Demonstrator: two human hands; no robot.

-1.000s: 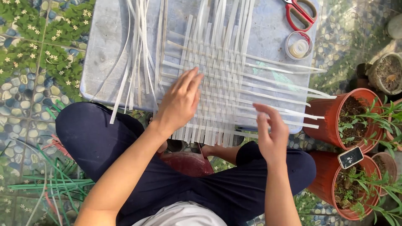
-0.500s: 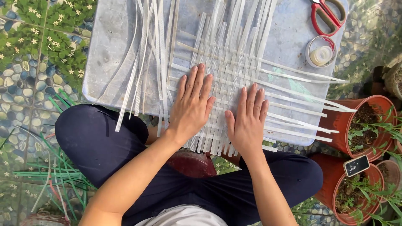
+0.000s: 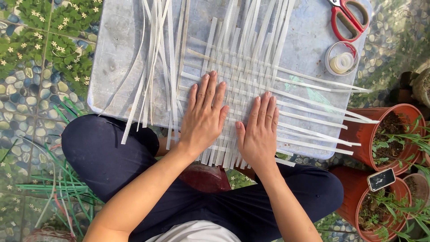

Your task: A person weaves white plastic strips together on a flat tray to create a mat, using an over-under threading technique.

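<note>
I see left hand [image 3: 204, 114] and right hand [image 3: 259, 130] pressed flat, fingers spread, holding nothing, on the woven white plastic-strip mat [image 3: 244, 67] overhanging the grey surface [image 3: 116, 54] near edge; bare room far-left.

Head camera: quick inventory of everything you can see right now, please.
woven mat of strips: one, white, middle of the board, under both hands
loose strips: a bundle, white, left part of the board
board: one, pale grey-blue, across the person's lap
scissors: one pair, red handles, board's far right corner
tape roll: one, clear, below the scissors
plant pots: at least two, terracotta, right of the board
green strips: several, on the ground at left
left hand: flat on the mat
right hand: flat on the mat
</note>
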